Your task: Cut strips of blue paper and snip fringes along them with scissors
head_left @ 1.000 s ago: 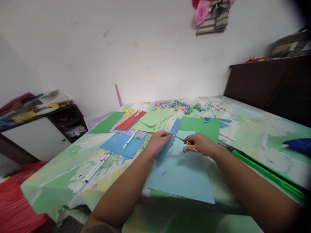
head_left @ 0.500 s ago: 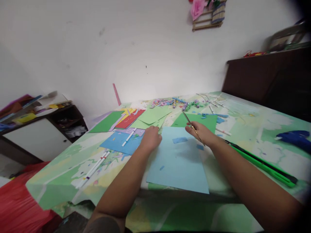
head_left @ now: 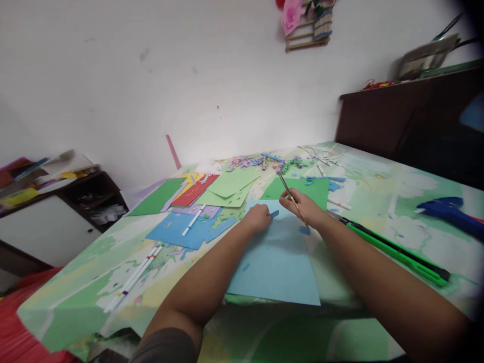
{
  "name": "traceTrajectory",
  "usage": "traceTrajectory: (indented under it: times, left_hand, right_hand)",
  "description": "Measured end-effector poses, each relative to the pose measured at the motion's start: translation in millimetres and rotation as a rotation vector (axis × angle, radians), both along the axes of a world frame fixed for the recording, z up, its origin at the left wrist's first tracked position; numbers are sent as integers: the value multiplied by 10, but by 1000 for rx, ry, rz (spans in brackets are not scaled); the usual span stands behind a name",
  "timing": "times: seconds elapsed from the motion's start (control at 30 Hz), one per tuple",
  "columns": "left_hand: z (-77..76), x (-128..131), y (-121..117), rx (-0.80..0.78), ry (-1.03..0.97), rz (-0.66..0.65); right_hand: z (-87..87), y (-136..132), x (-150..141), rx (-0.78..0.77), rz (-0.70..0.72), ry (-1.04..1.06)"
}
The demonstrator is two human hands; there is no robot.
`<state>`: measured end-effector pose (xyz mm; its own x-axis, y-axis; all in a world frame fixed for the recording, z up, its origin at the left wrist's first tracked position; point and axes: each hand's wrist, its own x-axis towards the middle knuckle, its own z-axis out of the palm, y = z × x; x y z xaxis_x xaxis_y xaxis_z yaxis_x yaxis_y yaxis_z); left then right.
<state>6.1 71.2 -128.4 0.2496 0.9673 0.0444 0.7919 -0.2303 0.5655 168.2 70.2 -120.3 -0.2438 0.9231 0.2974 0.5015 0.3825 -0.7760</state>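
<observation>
1. Right-hand grip [head_left: 302,206] grasps the scissors [head_left: 288,190] by their gold handles, over the far right part of the light blue sheet [head_left: 274,264]
2. Left-hand grip [head_left: 259,218] is clenched on a blue paper piece [head_left: 275,214] at the same sheet's far half; only the piece's right end shows, the rest being covered by the hand, and the fingertips are out of sight
3. Fingers cover part of the handles, and whether the slim blades are parted is hard to make out
4. At the right edge of the view a blue tool [head_left: 444,209] is cut off; the curled scraps [head_left: 245,162] far back on the desk [head_left: 408,181] blur together
5. Scissors point away from the person, their long axis slanting from tips at far left to handles at near right
6. Light blue sheet has its long axis running near to far; the blue paper piece's visible end points right, toward the scissors
</observation>
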Motion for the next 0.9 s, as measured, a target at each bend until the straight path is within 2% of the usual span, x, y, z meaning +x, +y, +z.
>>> traceTrajectory:
  times: [0.17, 0.3, 0.43, 0.57, 0.63, 0.77, 0.9]
  left_hand:
    - [180, -97, -217, -115, -338, 11]
    - [285, -199, -358, -182, -497, 27]
    - [282, -261, -437, -307, -551, 36]
    - [248, -277, -469, -364, -649, 32]
    - [241, -294, -462, -364, -740, 39]
    - [224, -305, -433, -296, -1006, 38]
    - [164, -180, -453, -230, -1186, 10]
  right_hand:
    - [-10, -31, -47, -49, 88, 43]
    - [-28, -61, -97, -80, 152, 159]
    - [-41, -117, -150, -133, 269, 312]
    - [-55, -163, -213, -204, 350, 392]
    - [-55, -170, -238, -209, 325, 447]
    - [-32, -208, -296, -181, 184, 614]
    - [-2, -311, -396, -183, 102, 698]
